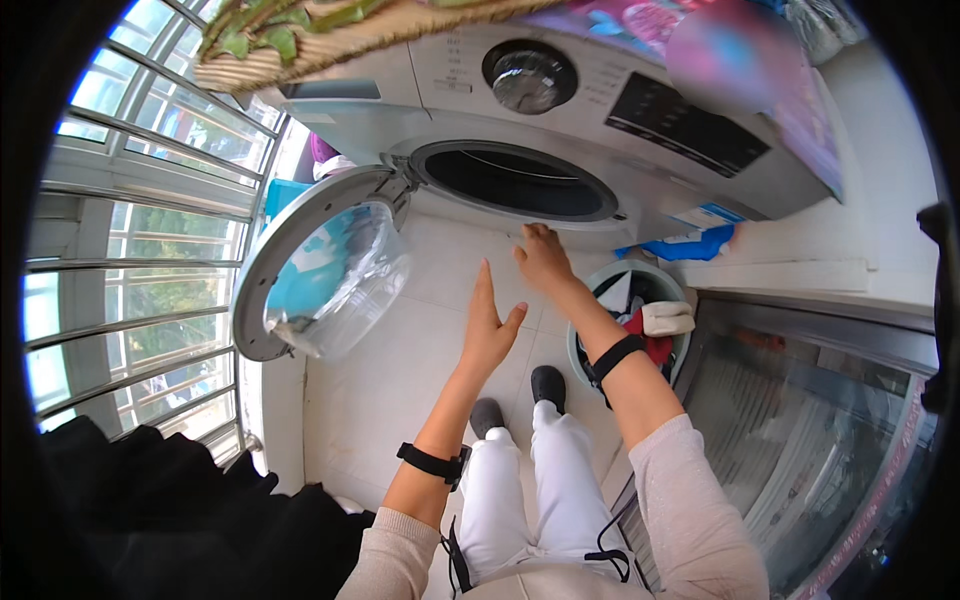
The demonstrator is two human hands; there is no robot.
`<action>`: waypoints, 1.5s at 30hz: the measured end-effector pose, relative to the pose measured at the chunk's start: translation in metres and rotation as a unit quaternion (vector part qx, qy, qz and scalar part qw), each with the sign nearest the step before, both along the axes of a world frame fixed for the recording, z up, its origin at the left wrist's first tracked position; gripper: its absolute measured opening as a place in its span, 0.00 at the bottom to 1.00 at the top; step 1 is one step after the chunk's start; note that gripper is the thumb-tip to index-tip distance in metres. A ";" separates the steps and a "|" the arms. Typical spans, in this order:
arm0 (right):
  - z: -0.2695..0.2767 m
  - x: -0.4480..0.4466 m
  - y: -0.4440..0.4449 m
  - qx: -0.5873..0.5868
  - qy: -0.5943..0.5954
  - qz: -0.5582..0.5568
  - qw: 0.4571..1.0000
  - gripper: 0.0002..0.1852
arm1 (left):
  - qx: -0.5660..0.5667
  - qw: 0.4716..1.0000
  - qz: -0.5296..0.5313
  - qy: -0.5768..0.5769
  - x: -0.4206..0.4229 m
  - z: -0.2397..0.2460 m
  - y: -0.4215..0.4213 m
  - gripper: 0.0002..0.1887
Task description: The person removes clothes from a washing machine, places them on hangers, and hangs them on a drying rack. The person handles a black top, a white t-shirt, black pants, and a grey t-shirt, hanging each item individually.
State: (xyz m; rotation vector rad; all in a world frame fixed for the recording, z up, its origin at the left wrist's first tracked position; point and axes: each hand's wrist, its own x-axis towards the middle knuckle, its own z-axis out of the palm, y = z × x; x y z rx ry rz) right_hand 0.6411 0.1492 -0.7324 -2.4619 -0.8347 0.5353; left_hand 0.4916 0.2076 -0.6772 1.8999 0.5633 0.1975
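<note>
My left hand (491, 319) is held above the tiled floor with thumb and fingers apart, holding nothing. To its right, my right hand (544, 259) hangs just below the rim of the washing machine's drum opening (517, 180), its fingers bent; nothing shows in it. The round door (259, 300) with its clear bowl stands swung out to the left of the machine (450, 112). A pale green basin (574, 345) of clothes, with a cream item (667, 319) on top, sits on the floor beside my right forearm. The inside of the drum is dark.
Metal window bars (150, 266) run along the left side. A glass-paned door or panel (795, 420) lies to the right. A blue packet (690, 244) is beside the machine's lower right. Black fabric (202, 517) hangs at the lower left. A woven item (360, 45) lies on the machine's top.
</note>
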 end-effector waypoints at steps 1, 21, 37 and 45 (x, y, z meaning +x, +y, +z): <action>-0.016 0.012 0.005 -0.018 -0.010 0.008 1.000 0.23 | 0.002 1.000 -0.018 -0.007 0.007 -0.012 0.005 0.43; -0.203 0.240 0.063 -0.185 -0.190 -0.039 0.964 0.29 | -0.118 0.988 -0.053 -0.083 0.072 -0.153 0.051 0.42; -0.178 0.224 0.060 -0.142 -0.177 -0.094 0.969 0.21 | -0.137 0.987 -0.030 -0.074 0.054 -0.122 0.050 0.34; -0.093 0.114 0.081 0.599 0.428 -0.149 0.661 0.13 | -0.371 0.914 0.120 -0.114 0.062 -0.136 0.053 0.33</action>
